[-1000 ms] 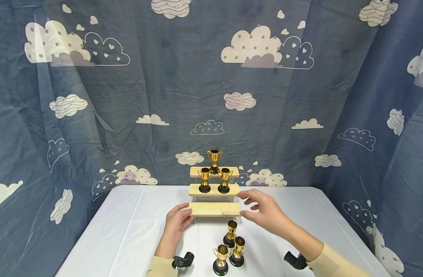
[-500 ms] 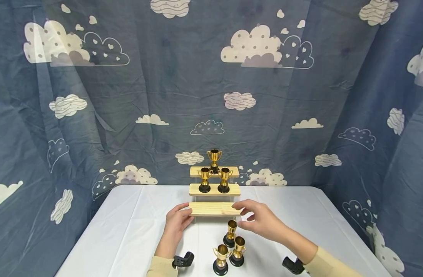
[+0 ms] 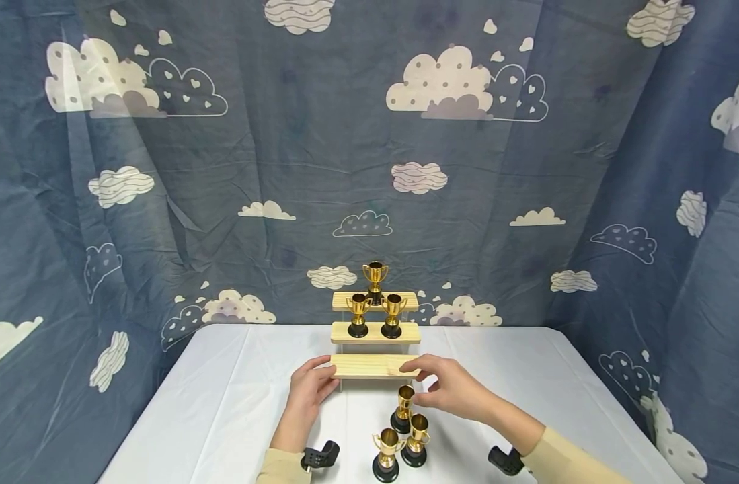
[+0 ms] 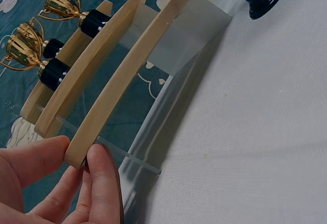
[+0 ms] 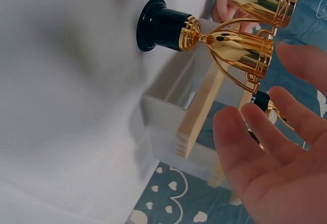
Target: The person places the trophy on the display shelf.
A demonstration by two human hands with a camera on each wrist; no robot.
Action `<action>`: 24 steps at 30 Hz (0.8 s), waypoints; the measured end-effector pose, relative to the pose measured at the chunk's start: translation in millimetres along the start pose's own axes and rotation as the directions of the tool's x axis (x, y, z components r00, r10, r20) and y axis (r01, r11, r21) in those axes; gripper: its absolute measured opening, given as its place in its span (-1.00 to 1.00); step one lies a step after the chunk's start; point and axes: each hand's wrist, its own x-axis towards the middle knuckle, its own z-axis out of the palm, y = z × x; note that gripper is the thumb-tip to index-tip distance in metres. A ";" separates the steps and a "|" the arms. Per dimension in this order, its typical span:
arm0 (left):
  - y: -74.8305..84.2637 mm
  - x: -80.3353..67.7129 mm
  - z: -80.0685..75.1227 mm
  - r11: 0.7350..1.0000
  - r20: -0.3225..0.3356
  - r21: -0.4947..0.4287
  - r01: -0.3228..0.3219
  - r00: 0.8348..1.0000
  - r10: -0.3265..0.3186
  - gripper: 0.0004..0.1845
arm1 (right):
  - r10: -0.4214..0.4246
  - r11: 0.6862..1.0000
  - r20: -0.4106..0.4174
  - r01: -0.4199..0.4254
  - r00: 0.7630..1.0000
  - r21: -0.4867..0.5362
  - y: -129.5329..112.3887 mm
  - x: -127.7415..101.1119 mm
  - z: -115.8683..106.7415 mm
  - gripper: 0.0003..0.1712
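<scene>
A three-step wooden stand (image 3: 375, 366) sits mid-table. One gold trophy (image 3: 375, 277) tops it, two trophies (image 3: 358, 314) share the middle step, and the lowest step is bare. My left hand (image 3: 317, 380) pinches the left end of the lowest step (image 4: 110, 98) between thumb and fingers (image 4: 99, 183). Three more trophies stand on the cloth in front. My right hand (image 3: 413, 384) hovers with spread fingers at the cup of the nearest one (image 3: 403, 405). In the right wrist view the fingers (image 5: 255, 132) are just beside that trophy (image 5: 230, 45), with no grip showing.
Two loose trophies (image 3: 417, 440) (image 3: 386, 454) stand close together near the front edge of the white-clothed table (image 3: 224, 403). Blue cloud-print curtain (image 3: 284, 168) closes in the back and both sides. Black wrist mounts (image 3: 321, 456) (image 3: 505, 460) sit on both arms.
My right hand has moved left and down, from the right end of the lowest step to the trophy nearest the stand. The left hand has stayed on the step's left end.
</scene>
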 end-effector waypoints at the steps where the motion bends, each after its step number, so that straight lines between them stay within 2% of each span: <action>1: -0.1 -0.2 0.1 1.000 -0.001 0.000 -0.001 1.000 0.001 -0.55 | 0.002 1.000 0.005 -0.002 1.000 -0.003 0.8 0.4 0.4 -0.43; 13: -0.2 -0.1 0.1 1.000 -0.006 0.001 0.009 1.000 -0.009 -0.54 | 0.019 1.000 0.042 -0.019 0.999 -0.018 11.3 5.7 6.1 -0.61; 24: 2.6 -0.9 0.1 1.000 -0.013 0.005 0.025 1.000 -0.025 -0.52 | 0.028 1.000 0.061 -0.028 0.998 0.005 12.8 7.2 9.0 -0.64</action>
